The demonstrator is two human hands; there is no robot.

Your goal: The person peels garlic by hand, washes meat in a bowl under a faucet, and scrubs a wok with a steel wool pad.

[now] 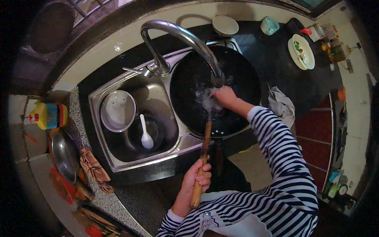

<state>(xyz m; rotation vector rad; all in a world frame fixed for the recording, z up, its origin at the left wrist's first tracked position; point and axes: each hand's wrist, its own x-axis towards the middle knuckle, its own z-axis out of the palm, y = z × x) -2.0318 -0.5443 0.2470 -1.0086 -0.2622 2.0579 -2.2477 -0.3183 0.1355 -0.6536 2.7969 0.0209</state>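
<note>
My left hand (197, 176) grips the long wooden handle (208, 130) of a cooking utensil, near its lower end. The utensil's metal head reaches into a large black wok (189, 77) that rests over the right side of the sink. My right hand (226, 97) is over the wok, just under the spout of a chrome gooseneck faucet (189, 32). Its fingers are curled at the utensil's head, where splashing water (205, 99) blurs the view. I cannot make out what those fingers hold.
A metal pot (118, 111) and a dark bowl with a white spoon (146, 139) are in the left basin (154, 89). A grey cloth (281, 103) lies right of the wok. Farther right stands a cream dish (308, 57) with food pieces. A white bowl (225, 26) stands behind.
</note>
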